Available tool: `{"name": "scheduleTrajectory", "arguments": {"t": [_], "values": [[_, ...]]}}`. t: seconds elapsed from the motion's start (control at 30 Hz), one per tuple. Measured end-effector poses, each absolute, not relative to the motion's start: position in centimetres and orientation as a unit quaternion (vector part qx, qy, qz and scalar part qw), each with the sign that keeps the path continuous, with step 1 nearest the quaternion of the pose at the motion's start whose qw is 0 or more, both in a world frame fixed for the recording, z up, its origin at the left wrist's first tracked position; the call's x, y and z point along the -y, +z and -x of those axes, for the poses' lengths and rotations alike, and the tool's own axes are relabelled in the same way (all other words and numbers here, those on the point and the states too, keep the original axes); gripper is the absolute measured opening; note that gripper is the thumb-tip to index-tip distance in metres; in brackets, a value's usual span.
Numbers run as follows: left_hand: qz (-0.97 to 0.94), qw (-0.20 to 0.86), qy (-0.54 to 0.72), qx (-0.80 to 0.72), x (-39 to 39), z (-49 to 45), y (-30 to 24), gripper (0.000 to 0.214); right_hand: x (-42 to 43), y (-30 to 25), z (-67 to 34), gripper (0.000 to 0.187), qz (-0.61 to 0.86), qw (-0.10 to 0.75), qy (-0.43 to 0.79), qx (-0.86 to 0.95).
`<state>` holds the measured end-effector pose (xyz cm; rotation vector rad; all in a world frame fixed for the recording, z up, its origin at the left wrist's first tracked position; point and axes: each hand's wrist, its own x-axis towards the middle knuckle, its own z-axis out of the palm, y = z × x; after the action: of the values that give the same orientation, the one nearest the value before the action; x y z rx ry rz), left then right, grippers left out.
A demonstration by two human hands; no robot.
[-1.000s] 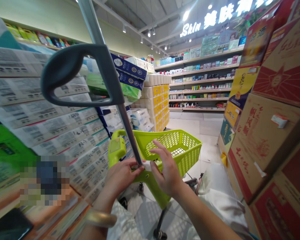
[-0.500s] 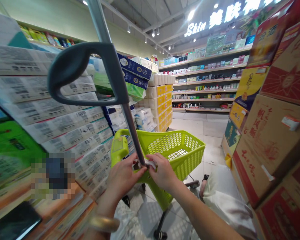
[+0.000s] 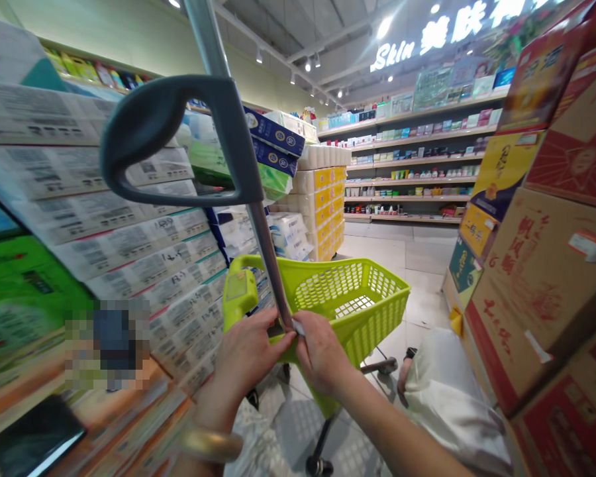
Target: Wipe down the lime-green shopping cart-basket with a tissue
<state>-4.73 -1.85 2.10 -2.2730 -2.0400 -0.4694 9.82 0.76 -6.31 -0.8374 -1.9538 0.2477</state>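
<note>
A metal pole [image 3: 269, 258] with a dark grey loop handle [image 3: 241, 139] slants down in front of me. Its lower end meets my two hands. My left hand [image 3: 248, 351] is closed at the pole's lower end, its thumb and fingers on either side of it. My right hand [image 3: 322, 351] pinches a small white piece [image 3: 298, 326], soft like tissue or cloth, against the pole; most of it is hidden by the fingers. Right behind the hands stands a lime-green shopping cart [image 3: 377, 311] with a basket of open mesh.
Stacked white paper packs [image 3: 163, 225] rise on the left, above a dark tablet-like slab [image 3: 37, 434]. Cartons [image 3: 531, 265] are piled on the right. A pale cloth-covered leg [image 3: 447, 391] shows at lower right. Shelves of cosmetics [image 3: 417, 156] stand beyond the tiled floor [image 3: 377, 245].
The right hand has curled more tightly at the pole, and less of the white piece shows. The left hand stays at the pole's lower end. The view has shifted slightly.
</note>
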Motion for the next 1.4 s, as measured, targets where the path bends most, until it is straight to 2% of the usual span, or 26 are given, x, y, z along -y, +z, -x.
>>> {"name": "scheduleTrajectory", "arguments": {"t": [0.1, 0.3, 0.57, 0.8, 1.07, 1.27, 1.4], "values": [[0.737, 0.029, -0.153, 0.657, 1.9, 4.8, 2.0, 0.022, -0.9, -6.7, -9.9, 0.044, 0.342, 0.463, 0.106, 0.811], [0.733, 0.029, -0.14, 0.665, 2.0, 4.9, 1.9, 0.025, -1.5, -7.5, -11.7, 0.031, 0.462, 0.438, 0.066, 0.769], [0.733, 0.027, -0.134, 0.666, 1.9, 4.7, 2.0, 0.027, -0.2, -6.4, -9.2, 0.047, 0.395, 0.438, 0.081, 0.804], [0.726, 0.023, -0.104, 0.679, 1.9, 4.8, 1.7, 0.033, -1.4, -8.6, -11.3, 0.04, 0.455, 0.455, 0.063, 0.763], [0.741, 0.027, -0.122, 0.66, 2.1, 4.6, 1.8, 0.032, 0.5, -7.7, -9.1, 0.06, 0.415, 0.46, 0.078, 0.781], [0.736, 0.017, -0.119, 0.667, 2.2, 4.8, 2.0, 0.032, -1.2, -8.9, -11.4, 0.049, 0.45, 0.45, 0.076, 0.767], [0.737, 0.022, -0.117, 0.665, 2.1, 4.7, 1.8, 0.032, -1.5, -9.3, -11.6, 0.052, 0.493, 0.457, 0.069, 0.737]]}}
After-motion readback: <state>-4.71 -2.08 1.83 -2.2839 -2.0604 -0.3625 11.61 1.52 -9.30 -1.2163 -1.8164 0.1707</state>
